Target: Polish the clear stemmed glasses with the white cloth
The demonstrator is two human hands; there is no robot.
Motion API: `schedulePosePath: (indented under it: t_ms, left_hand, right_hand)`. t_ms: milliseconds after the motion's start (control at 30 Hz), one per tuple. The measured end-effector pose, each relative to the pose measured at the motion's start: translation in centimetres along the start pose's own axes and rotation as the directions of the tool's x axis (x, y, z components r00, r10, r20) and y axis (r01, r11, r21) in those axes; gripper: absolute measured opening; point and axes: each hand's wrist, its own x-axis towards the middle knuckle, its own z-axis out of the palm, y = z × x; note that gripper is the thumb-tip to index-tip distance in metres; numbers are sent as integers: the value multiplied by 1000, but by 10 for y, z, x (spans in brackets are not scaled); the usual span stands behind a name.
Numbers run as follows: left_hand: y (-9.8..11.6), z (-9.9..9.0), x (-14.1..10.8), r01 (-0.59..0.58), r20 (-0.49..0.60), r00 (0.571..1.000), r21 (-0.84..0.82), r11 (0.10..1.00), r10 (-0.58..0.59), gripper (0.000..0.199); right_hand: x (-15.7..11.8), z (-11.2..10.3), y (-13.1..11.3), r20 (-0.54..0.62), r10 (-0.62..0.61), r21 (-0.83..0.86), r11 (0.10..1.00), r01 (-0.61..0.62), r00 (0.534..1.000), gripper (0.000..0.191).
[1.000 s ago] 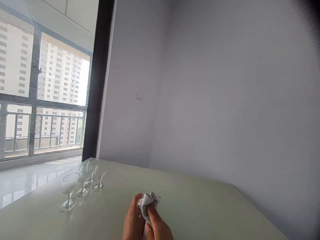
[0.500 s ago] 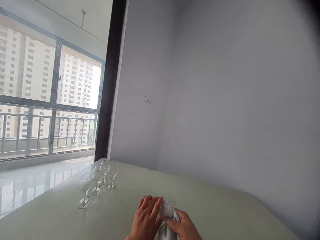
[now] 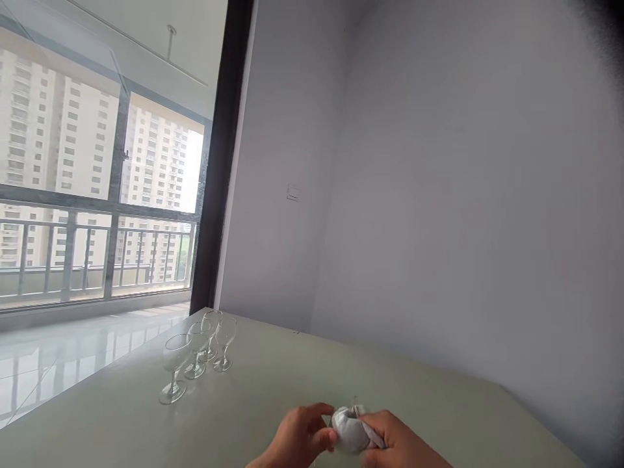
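My left hand (image 3: 306, 434) is curled at the left side of a glass wrapped in a light grey cloth (image 3: 350, 431), low in the head view. On the right, my right hand (image 3: 394, 439) pinches the cloth, with thumb and fingers closed on it. Only a little clear glass shows above and beside the cloth; the rest of that glass is covered. Several clear stemmed glasses stand upright on the table at the left, the nearest one (image 3: 174, 356) in front and another (image 3: 225, 338) to its right.
The pale green table (image 3: 273, 364) spreads beneath the hands and glasses. Beyond it rises a grey wall (image 3: 419, 195) with a switch plate (image 3: 293, 192). Large windows (image 3: 97, 214) and a glossy floor lie to the left.
The cloth-wrapped glass has turned and shifted right with both hands. My left hand has gone from lying over its side to curling around its left edge. The view has swung slightly left.
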Motion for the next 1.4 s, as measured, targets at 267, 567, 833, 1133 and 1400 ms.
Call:
schedulePosePath:
  t_ms: [267, 567, 833, 1133, 1400]
  left_hand:
    - [4, -7, 2, -34, -291, 934, 509, 860, 209, 31]
    - [9, -8, -1, 166, 314, 947, -320, 933, -60, 68]
    - [5, -5, -3, -66, -261, 934, 541, 839, 242, 30]
    - [30, -14, -3, 279, 458, 888, -475, 835, -36, 71]
    - [8, -4, -5, -64, -280, 934, 481, 874, 222, 36]
  right_hand:
    - [38, 32, 17, -20, -72, 419, 905, 74, 997, 24]
    - [-5, -15, -17, 304, -139, -9, 989, 148, 943, 12]
    - [23, 24, -1, -28, -45, 449, 892, 53, 999, 13]
    - [-1, -23, -7, 378, -203, 121, 978, 170, 903, 21]
    - [25, 19, 6, -116, -18, 472, 879, 71, 993, 15]
